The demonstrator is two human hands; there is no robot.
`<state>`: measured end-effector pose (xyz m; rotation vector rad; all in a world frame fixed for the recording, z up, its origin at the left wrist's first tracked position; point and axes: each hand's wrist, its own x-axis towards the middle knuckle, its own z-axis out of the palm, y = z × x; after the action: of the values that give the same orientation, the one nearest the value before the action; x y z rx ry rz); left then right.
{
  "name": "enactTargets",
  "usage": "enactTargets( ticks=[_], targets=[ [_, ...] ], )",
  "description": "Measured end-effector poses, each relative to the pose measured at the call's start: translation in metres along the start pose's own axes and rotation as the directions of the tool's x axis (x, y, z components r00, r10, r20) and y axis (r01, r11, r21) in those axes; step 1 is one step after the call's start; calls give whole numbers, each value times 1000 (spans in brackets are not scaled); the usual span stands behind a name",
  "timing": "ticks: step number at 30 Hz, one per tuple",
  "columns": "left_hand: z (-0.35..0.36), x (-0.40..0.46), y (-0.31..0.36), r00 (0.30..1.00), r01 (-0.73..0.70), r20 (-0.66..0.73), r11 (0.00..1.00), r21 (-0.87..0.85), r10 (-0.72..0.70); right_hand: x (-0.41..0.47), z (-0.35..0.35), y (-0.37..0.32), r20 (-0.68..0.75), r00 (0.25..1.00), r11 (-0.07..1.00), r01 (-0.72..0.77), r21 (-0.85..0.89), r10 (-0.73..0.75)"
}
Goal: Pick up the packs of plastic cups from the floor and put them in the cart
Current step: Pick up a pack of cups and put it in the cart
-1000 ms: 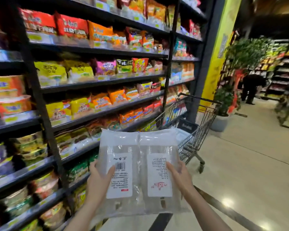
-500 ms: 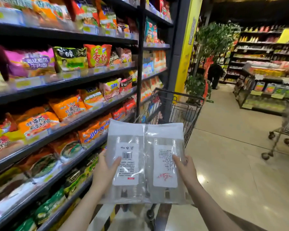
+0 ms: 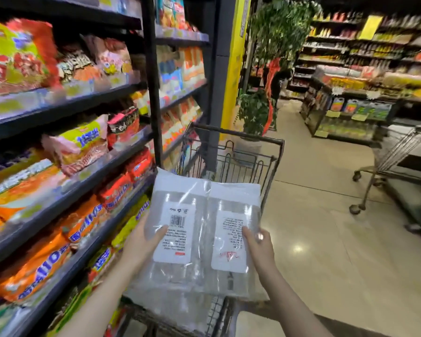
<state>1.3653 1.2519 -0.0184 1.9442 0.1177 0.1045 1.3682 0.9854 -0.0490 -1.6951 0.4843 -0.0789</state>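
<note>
Both hands, left and right, gripped two packs over cart; lifted, not yet dropped in.

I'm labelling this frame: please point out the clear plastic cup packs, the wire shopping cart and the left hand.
clear plastic cup packs (image 3: 202, 215), head view, plastic between the labels
wire shopping cart (image 3: 238, 134), head view, far top rim
left hand (image 3: 141, 242), head view, back of hand

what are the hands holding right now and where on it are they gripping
Two packs of plastic cups, side by side. The left hand grips the left pack's outer edge, the right hand the right pack's outer edge, thumbs on the labels.
</note>
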Motion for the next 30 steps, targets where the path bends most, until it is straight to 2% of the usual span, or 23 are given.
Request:
enactTargets(
  ticks=[15,19,21,23,26,30],
  targets=[
    [84,253,-102,981,96,146,977,188,-125,190,82,46,-70,970,972,-235,2,235],
    [112,293,-136,971,150,149,960,236,-188,231,100,88,-97,940,945,-326,12,326],
    [126,309,-149,967,190,129,959,210,-220,246,107,93,-109,925,931,-365,19,365],
    [140,319,-161,962,200,132,945,258,-239,259,110,97,-111,908,914,-405,15,404],
    [155,331,-176,953,202,145,913,354,-267,276,113,109,-120,893,901,-431,46,433],
    [173,343,-194,949,213,136,898,385,-283,295,119,123,-104,885,891,-452,41,454]
  ],
)
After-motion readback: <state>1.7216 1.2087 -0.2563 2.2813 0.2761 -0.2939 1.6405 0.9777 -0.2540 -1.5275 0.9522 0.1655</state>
